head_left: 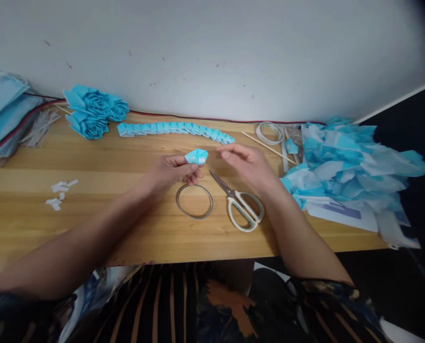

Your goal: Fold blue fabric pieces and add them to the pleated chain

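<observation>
A small folded piece of light blue paper [195, 154] with a white patch on it is pinched between the thumb and fingers of my left hand [178, 167]. To its right, my right hand [250, 164] is held just above the table, fingers stretched loosely toward the paper without touching it. Below that hand lie scissors [246, 209] with white handles, their blades pointing up and left. A thin grey ring [195, 218] rests on the wood under my left hand. Behind both hands stretches a curved row of overlapping folded blue pieces [172, 127].
Blue paper roses [94, 112] lie at the back left, near stacked blue sheets [3, 100]. Small white scraps [57, 202] are on the left. A tape roll [269, 133], a thin stick [267, 146] and a heap of blue paper [355, 166] occupy the right.
</observation>
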A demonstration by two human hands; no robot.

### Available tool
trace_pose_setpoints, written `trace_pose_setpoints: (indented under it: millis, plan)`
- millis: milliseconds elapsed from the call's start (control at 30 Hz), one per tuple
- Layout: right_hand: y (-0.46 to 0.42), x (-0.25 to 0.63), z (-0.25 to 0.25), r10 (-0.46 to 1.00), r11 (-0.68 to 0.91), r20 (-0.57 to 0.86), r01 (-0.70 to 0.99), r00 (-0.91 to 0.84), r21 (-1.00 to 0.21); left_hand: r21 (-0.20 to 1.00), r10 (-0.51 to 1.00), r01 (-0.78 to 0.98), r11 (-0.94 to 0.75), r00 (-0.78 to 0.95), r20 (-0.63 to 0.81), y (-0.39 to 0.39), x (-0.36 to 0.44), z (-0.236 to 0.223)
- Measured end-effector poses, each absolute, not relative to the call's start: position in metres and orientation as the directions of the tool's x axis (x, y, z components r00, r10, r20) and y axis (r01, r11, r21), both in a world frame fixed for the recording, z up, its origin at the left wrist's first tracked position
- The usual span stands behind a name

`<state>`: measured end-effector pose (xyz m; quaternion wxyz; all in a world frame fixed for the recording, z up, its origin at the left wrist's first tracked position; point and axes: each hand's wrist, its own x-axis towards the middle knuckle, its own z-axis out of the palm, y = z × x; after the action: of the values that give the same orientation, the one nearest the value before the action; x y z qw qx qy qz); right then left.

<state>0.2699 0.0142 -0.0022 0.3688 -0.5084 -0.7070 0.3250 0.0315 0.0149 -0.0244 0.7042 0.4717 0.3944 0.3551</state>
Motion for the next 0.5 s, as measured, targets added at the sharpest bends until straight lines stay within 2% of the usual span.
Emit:
trace_pose_setpoints:
  millis: [100,200,333,500]
  plan:
    - [0.003,0.252,0.003,0.946,0.11,0.004,0.312,-0.324,-0.944,0.958,0.848,-0.061,0.28,0.484,-0.217,0.014,0.032,-0.022]
    - [0.002,0.251,0.003,0.936,-0.016,-0.104,0.254,-0.336,-0.967,0.968,0.829,0.008,0.251,0.514,-0.22,0.014,0.032,-0.019]
    - [0.002,0.253,0.002,0.923,-0.093,-0.171,0.232,-0.344,-0.968,0.97,0.832,0.066,0.233,0.502,-0.234,0.013,0.032,-0.017]
    - [0.0,0.249,0.001,0.925,-0.083,-0.159,0.225,-0.345,-0.971,0.972,0.836,0.099,0.212,0.497,-0.233,0.014,0.032,-0.017]
